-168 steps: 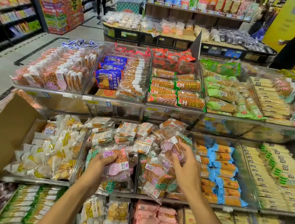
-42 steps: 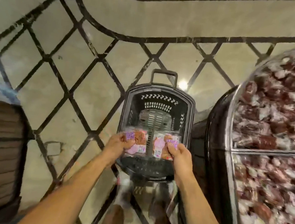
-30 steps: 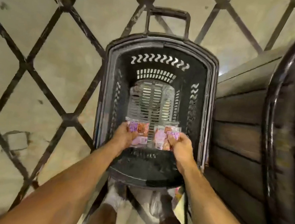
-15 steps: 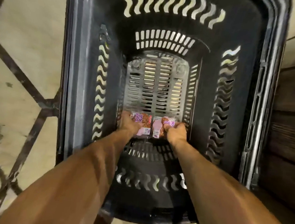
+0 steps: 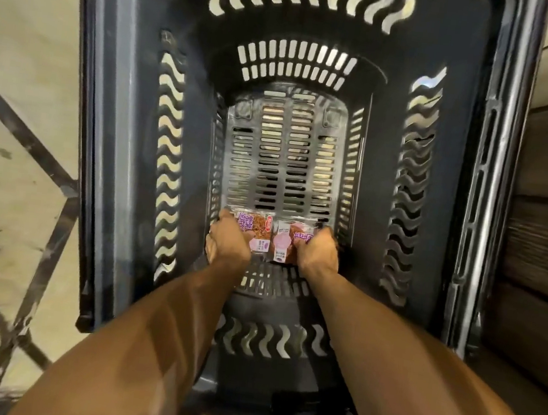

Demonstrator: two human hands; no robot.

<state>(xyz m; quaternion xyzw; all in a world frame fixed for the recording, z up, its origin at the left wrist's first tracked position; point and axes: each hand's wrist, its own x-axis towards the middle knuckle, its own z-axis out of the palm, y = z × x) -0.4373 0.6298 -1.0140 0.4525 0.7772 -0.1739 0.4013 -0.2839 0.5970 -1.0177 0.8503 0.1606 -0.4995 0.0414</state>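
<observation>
Two curled grips, left hand (image 5: 228, 243) and right hand (image 5: 317, 252), are each holding one of the snack packets (image 5: 256, 231) just over the basket (image 5: 117, 153) floor beneath them, probably needing release next.

We record two small snack packets, side by side deep inside the basket (image 5: 120, 154), at the near end of its slotted floor. The left packet (image 5: 254, 234) is a clear wrapper over a brown, crumbly filling, with a purple printed panel at its far left corner, a small red mark and a pale pink label at its near edge. The right packet (image 5: 284, 246) matches it, turned so that a white label and a pink patch face up. Both lie roughly flat, inner edges just beside each other. Each is gripped at its outer edge, by the left hand (image 5: 228, 241) and the right hand (image 5: 317, 254). We cannot tell whether they rest on the floor.
</observation>
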